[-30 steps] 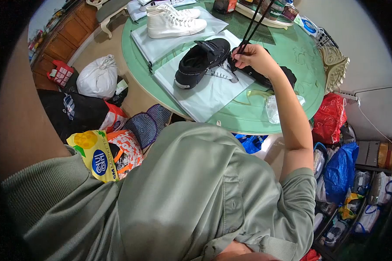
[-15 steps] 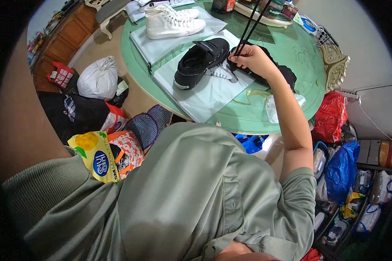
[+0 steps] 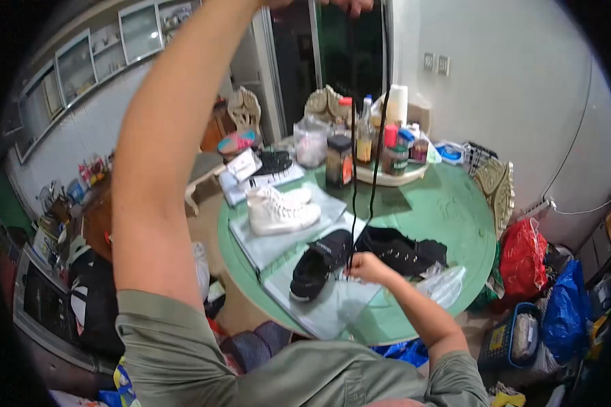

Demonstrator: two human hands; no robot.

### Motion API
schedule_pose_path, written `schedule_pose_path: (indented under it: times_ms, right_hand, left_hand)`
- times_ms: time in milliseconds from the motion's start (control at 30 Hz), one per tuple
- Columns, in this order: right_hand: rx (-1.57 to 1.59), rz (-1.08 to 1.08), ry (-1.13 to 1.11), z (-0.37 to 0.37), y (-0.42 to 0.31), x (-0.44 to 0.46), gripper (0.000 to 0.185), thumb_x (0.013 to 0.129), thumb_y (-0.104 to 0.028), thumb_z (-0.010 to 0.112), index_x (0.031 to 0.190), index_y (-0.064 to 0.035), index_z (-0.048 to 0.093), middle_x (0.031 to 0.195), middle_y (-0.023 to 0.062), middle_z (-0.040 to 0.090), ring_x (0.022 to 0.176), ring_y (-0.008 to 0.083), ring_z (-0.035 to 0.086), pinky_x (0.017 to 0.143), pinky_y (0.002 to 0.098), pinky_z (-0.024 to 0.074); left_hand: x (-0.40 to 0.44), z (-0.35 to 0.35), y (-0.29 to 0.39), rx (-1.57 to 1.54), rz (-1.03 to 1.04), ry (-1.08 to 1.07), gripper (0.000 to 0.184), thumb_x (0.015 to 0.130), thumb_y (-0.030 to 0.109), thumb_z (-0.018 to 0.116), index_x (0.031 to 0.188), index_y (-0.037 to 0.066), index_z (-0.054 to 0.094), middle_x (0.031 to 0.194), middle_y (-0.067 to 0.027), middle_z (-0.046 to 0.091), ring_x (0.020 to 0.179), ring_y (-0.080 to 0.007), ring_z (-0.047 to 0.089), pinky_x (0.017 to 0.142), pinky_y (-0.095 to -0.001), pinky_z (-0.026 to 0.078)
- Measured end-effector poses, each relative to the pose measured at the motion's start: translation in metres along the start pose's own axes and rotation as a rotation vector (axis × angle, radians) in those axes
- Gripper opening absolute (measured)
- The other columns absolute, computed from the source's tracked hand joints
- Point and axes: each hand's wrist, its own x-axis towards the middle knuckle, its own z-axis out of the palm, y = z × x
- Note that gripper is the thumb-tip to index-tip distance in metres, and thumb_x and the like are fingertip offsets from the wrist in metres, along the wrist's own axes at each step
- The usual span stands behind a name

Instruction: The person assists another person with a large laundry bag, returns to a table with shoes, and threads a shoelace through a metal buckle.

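Note:
My left hand (image 3: 349, 6) is raised to the top edge of the view and only partly shows, its fingers closed on a long black shoelace (image 3: 373, 197). Two strands of the lace hang down from it towards the table. Low over the table, my right hand (image 3: 371, 268) pinches the lace between two black sneakers. The left sneaker (image 3: 320, 263) rests on a pale plastic sheet (image 3: 288, 288). Beside my right hand lies the other black sneaker (image 3: 395, 249), its row of eyelets showing.
White high-top sneakers (image 3: 278, 214) stand on another plastic sheet on the round green table (image 3: 448, 210). Behind them are a black pair (image 3: 275, 163), jars and bottles on a tray (image 3: 394, 178). A crumpled clear plastic bag (image 3: 445, 288) lies at right; red and blue bags stand beyond.
My left arm has swung up into view, with the lace drawn taller above the shoes. My right hand has stayed near the sneakers. The view has tilted up, showing more of the room.

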Motion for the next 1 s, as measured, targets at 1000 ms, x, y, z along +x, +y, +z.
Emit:
schedule_pose_path:
  times_ms: [1000]
  right_hand:
    - [0.24, 0.321, -0.107, 0.031, -0.011, -0.002, 0.015, 0.081, -0.02, 0.057, 0.077, -0.0049, 0.059, 0.063, -0.0011, 0.056, 0.057, 0.0072, 0.054, 0.05, 0.0222, 0.0419]
  left_hand:
    - [0.001, -0.018, -0.025, -0.085, -0.087, 0.018, 0.04, 0.072, 0.016, 0.066, 0.108, 0.006, 0.052, 0.089, -0.0036, 0.061, 0.079, -0.0124, 0.058, 0.071, -0.0256, 0.044]
